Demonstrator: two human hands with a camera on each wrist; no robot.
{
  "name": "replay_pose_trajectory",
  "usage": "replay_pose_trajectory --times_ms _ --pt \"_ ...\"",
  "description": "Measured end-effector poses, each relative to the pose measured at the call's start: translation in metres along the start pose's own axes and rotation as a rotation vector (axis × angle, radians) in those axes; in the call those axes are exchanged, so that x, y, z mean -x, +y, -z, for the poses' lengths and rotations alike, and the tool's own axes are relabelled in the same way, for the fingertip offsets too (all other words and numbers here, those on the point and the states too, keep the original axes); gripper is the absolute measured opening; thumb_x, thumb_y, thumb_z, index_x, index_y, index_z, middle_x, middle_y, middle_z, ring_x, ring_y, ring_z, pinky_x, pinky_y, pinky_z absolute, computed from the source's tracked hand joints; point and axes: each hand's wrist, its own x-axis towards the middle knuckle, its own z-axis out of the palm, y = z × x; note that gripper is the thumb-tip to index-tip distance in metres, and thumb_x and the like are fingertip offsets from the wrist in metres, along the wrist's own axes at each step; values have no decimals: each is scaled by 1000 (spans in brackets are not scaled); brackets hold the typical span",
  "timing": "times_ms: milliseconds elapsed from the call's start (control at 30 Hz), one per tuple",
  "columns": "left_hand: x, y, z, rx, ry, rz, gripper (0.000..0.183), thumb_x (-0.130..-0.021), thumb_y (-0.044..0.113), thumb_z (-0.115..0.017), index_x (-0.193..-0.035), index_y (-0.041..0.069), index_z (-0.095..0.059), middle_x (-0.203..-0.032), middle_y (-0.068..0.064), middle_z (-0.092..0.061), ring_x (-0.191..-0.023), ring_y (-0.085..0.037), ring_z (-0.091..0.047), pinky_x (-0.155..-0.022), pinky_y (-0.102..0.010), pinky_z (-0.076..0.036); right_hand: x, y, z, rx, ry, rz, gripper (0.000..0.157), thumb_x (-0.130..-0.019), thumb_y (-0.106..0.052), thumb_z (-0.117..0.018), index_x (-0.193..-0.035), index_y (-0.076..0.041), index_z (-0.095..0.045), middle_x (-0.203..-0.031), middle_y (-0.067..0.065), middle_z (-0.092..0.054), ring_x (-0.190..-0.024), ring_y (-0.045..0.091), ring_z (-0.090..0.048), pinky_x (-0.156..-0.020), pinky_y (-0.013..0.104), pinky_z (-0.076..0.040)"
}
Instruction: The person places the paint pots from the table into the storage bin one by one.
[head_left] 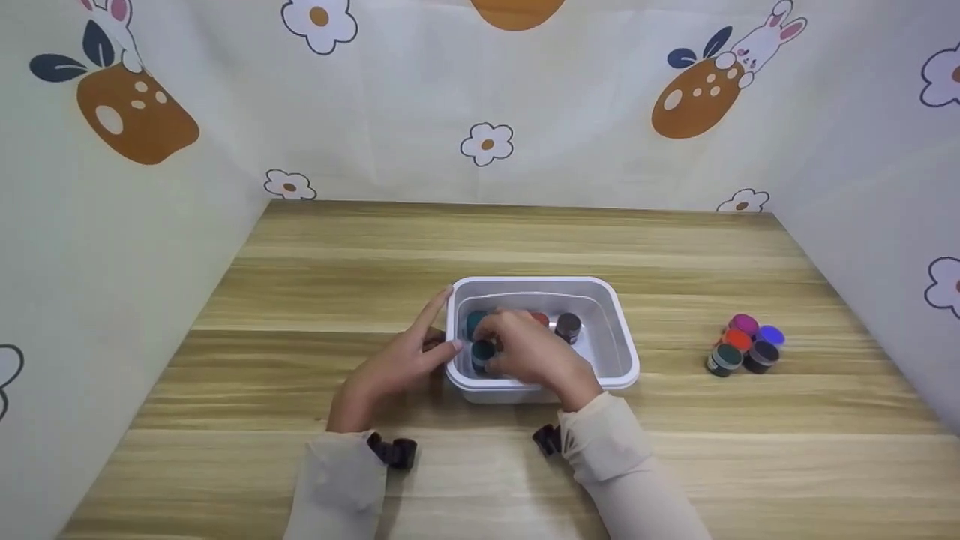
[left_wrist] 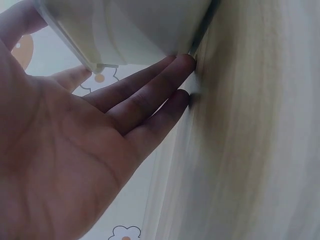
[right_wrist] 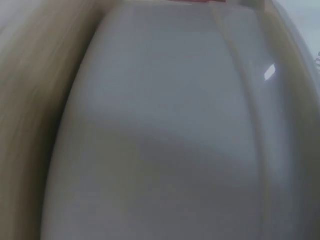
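Note:
A white plastic tub stands mid-table with several small paint jars inside. My left hand steadies its left side, thumb and forefinger at the rim; in the left wrist view, the extended fingers reach beneath the tub. Inside, my right hand pinches a dark green jar near the left wall. Behind that stands a teal jar. A red jar is partly hidden by the hand, and a dark brown jar sits to its right. The right wrist view shows mostly tub interior.
On the table to the right, a tight cluster holds a magenta jar, a blue jar, an orange-red jar, a green jar and a black jar. Patterned cloth walls the back and sides.

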Motion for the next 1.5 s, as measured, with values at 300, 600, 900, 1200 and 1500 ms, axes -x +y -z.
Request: replay_pose_trajectory --times_ms 300,600,900,1200,1500 --pt "-1 -2 -1 -3 -7 12 78 -101 31 -55 -161 24 -6 -147 -24 -45 -130 -34 -52 -108 -52 -39 -5 4 -6 -7 -9 0 29 -75 5 -76 -103 -3 -74 -99 9 -67 -90 19 -58 -81 36 -54" --pt "-1 0 -1 19 -4 -20 78 -101 27 -55 -161 21 -6 -132 -23 -58 -121 -30 -58 -101 -48 -46 -7 6 -5 -10 13 -3 32 -73 6 -77 -104 -2 -72 -100 10 -67 -93 21 -58 -84 38 -53" --pt "-1 -2 -1 12 -2 24 78 -100 30 -55 -161 24 -7 -143 -23 -50 -127 -34 -54 -106 -54 -42 9 19 18 -133 78 56 36 -76 4 -72 -112 1 -68 -103 16 -68 -91 28 -63 -81 42 -53" --pt "-1 0 -1 5 19 77 79 -99 31 -57 -160 30 -7 -144 -19 -50 -128 -32 -53 -106 -54 -42 44 61 60 -210 316 -1 24 -89 -3 -69 -111 3 -68 -104 17 -68 -89 24 -63 -84 43 -54" --pt "-2 -1 0 4 7 65 77 -100 31 -56 -160 28 -8 -140 -22 -52 -126 -33 -55 -104 -53 -44 99 125 93 -178 453 -194 24 -96 -13 -64 -115 1 -68 -106 14 -70 -96 19 -63 -83 24 -52"
